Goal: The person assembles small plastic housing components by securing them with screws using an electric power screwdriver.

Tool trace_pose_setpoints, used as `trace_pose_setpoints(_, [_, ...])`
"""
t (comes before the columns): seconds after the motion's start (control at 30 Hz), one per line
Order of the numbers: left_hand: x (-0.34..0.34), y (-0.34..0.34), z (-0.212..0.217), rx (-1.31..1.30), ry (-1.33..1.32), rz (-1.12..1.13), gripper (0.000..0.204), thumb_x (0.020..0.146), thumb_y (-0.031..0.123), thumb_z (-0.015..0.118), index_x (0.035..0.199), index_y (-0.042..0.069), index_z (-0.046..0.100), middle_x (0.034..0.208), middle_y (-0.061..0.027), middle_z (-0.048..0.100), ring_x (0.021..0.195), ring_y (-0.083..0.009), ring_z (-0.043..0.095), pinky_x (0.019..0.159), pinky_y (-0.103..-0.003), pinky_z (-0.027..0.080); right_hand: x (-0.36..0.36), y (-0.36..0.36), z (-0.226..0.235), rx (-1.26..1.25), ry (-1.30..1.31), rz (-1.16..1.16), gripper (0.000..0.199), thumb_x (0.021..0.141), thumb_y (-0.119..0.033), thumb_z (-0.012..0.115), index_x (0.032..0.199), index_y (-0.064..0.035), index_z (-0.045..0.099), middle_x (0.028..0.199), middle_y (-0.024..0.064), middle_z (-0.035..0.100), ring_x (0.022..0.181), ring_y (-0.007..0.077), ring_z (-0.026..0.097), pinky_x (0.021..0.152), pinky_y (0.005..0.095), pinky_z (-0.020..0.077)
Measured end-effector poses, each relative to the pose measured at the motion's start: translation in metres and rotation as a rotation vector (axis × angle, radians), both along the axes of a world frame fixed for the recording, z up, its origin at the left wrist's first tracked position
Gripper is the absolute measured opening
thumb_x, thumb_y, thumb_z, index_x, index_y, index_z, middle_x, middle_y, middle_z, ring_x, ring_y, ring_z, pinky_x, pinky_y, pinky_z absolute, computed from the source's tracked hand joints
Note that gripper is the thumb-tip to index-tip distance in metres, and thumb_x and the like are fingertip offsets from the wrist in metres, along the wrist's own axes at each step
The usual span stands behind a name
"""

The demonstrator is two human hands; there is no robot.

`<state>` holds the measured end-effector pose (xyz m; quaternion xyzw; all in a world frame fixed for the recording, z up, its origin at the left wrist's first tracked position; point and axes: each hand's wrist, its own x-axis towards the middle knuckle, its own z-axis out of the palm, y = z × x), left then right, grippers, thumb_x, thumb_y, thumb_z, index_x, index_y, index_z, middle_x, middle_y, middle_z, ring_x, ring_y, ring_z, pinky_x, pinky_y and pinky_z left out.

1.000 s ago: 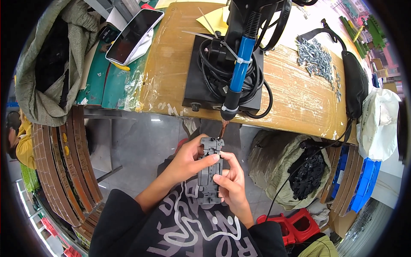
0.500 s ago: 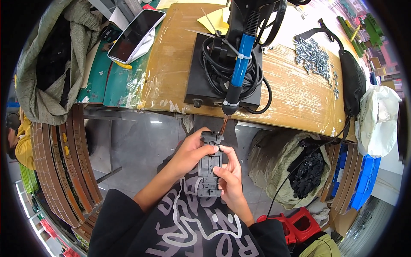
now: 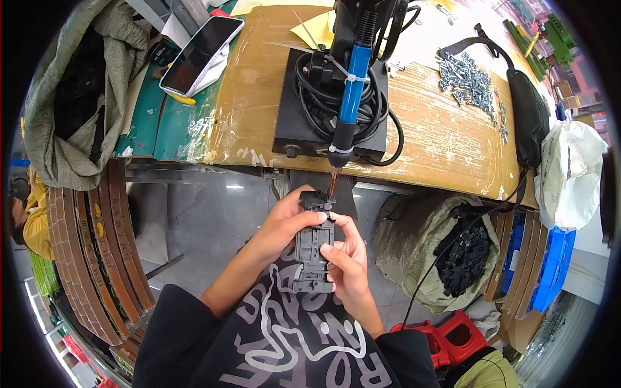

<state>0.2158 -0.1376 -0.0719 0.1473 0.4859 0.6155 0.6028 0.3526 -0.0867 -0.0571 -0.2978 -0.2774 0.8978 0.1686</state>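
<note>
Both my hands hold a long black plastic housing (image 3: 313, 249) upright before my chest. My left hand (image 3: 284, 223) grips its upper left side, thumb pressed across the top part. My right hand (image 3: 348, 258) wraps its right side, thumb on the face and index finger near the upper edge. A blue-handled soldering iron (image 3: 350, 97) is fixed on a stand, pointing down. Its copper-coloured tip (image 3: 333, 183) meets or nearly meets the housing's upper right corner; contact cannot be made out for certain.
Coiled cable lies on a black control box (image 3: 284, 132) at the table's edge. A pile of screws (image 3: 467, 81) sits at right, a phone (image 3: 202, 55) at left. Sacks of black parts (image 3: 414, 252) (image 3: 123, 84) flank me, and a red stool (image 3: 446, 339) stands low right.
The housing and both hands have shifted slightly up relative to my body, staying under the iron's tip. The table and iron appear slightly further left, as the view has moved a little.
</note>
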Motion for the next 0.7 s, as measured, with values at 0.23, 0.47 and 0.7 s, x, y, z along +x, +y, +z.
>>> trace_pose_setpoints(0.23, [-0.0016,0.0012,0.0072,-0.019,-0.024,-0.045,0.018,0.077,0.011,0.053,0.093,0.003,0.048,0.087,-0.0027,0.052,0.082,-0.0089,0.05,0.073,-0.022,0.039,0.0015,0.0029,0.0044,0.026,0.001,0.025,0.044,0.079,-0.004,0.052,0.116,-0.0037,0.03,0.063,0.0073,0.056,0.039,0.0082,0.048,0.031,0.0179,0.0354])
trace_pose_setpoints(0.47, [-0.002,-0.0025,0.0004,0.015,-0.045,-0.036,0.017,0.08,0.01,0.055,0.095,0.005,0.049,0.086,0.0006,0.053,0.08,-0.0053,0.049,0.07,-0.019,0.039,0.0009,0.0038,0.0032,0.087,-0.033,0.049,0.044,0.079,-0.004,0.053,0.116,-0.0042,0.029,0.063,0.0079,0.054,0.044,0.0093,0.05,0.036,0.0186,0.0379])
trace_pose_setpoints(0.7, [-0.0037,-0.0019,0.0001,-0.002,-0.105,-0.036,0.022,0.079,0.014,0.054,0.098,0.003,0.052,0.09,-0.0022,0.054,0.082,-0.0076,0.051,0.072,-0.021,0.041,0.0094,0.003,0.0021,0.134,0.095,0.195,0.066,0.078,-0.005,0.056,0.127,-0.0078,0.013,0.068,0.0114,0.054,0.05,0.0144,0.053,0.047,0.0222,0.0439])
